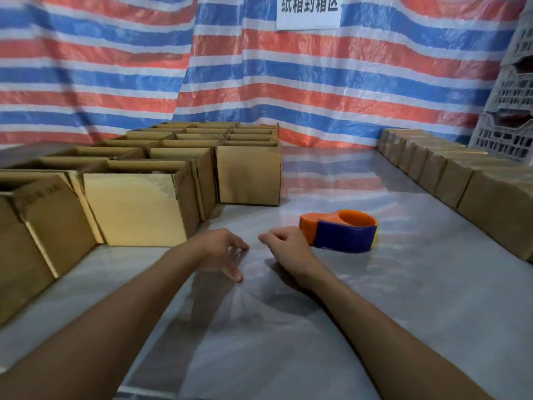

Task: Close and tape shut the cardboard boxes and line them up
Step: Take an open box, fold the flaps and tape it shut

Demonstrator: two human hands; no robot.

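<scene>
Tarpaulin (115, 67), striped red, white and blue, is hung behind the whole station. The table (389, 313) beneath it is covered in clear sheeting. A block of open boxes (135, 209) is packed along the left side, flaps up, none closed as far as can be seen. A row of sealed boxes (467, 186) is lined up side by side along the right edge, with stacked plastic crates (510, 111) behind it. A paper sign (308, 13) is fixed high on the tarpaulin.

The tape dispenser (343, 232), orange and blue, is laid flat on the sheeting, apart from both groups of boxes and just beside the right hand (288, 246). Contact between the two cannot be determined. That hand is held with fingers loosely curled; nothing is gripped. The left hand (222, 252) is held low over the sheeting near the closest open box, fingers relaxed and pointed down, likewise empty.

Step judged: between boxes, none in hand. The next move is judged to call for an open box to be drawn to the middle and its flaps folded flat and held down. Only then should the dispenser be picked up and run along the seam.
</scene>
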